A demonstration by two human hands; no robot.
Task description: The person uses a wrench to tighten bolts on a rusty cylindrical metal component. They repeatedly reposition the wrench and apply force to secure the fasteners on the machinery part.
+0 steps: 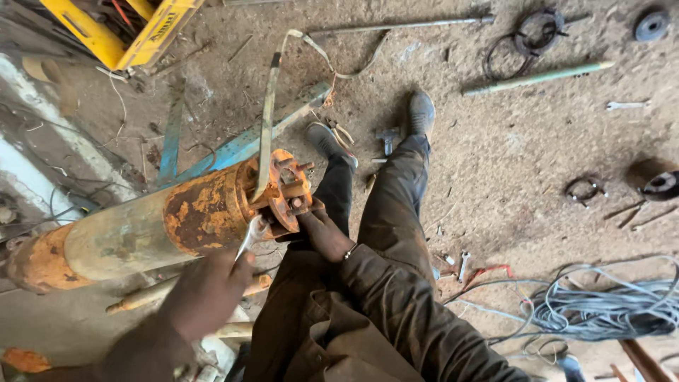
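Rusty orange pump cylinder [191,216], bolted flange end. Left hand [205,293] grips spanner [251,237]; right hand [322,233] clamped on flange [286,191].

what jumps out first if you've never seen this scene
A big rusty pipe lies across the left, its orange flanged end at centre. The left hand holds a wrench to it; the right hand grips the flange. Grey cable coils at lower right.

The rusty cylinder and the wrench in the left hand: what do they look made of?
Rusty cylinder: looks like steel or iron, with orange flaking rust over its flanged end and dull grey-green coating along the body. Wrench, gripped by the left hand: bright silvery metal, probably plated steel, by its shine. The right hand rests against the flange.
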